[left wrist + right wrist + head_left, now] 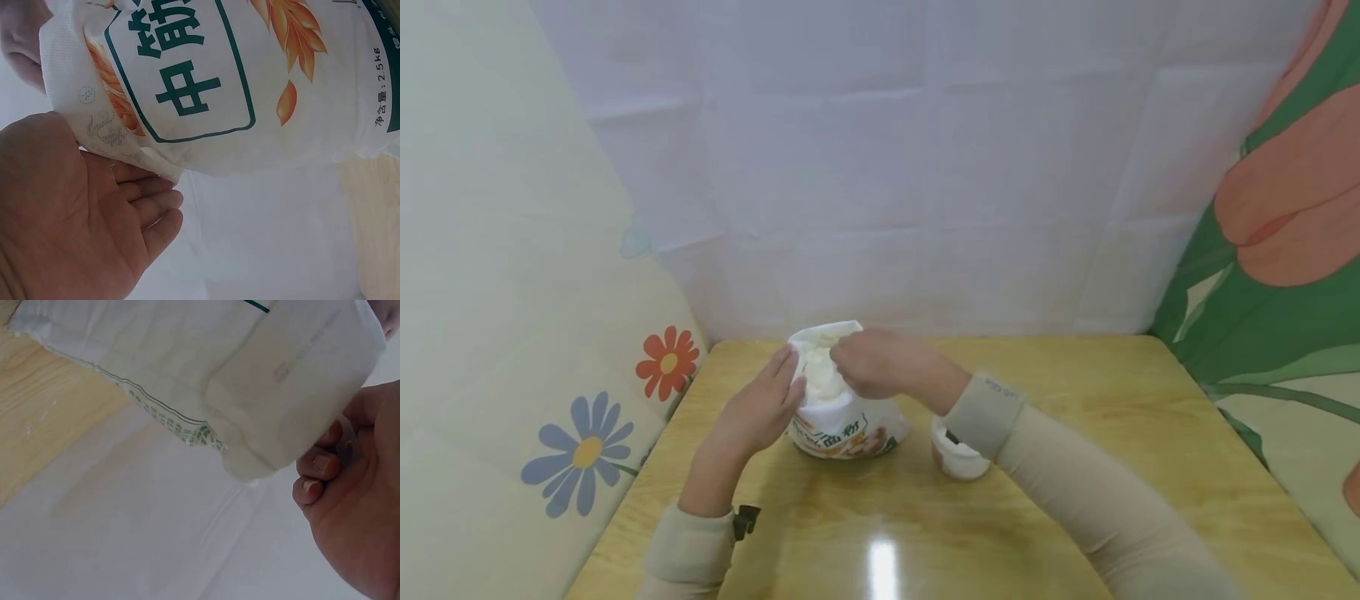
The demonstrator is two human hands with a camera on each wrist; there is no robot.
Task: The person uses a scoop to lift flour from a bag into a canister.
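Note:
A white flour bag (850, 425) with green lettering and orange wheat prints stands on the table, its mouth open and white flour (823, 372) showing inside. My left hand (763, 408) holds the bag's left side near the rim; in the left wrist view its fingers (159, 209) lie along the bag's edge. Over the right side of the mouth is my right hand (880, 364), slightly blurred. In the right wrist view its curled fingers hold a small translucent handle (347, 444); whatever it leads to is hidden by the bag.
A white bowl (962, 462) stands right of the bag, partly covered by my right sleeve (988, 417). The wooden table (850, 533) meets a white cloth backdrop (925, 167) behind the bag. Flower-printed cloths (490, 292) hang on both sides.

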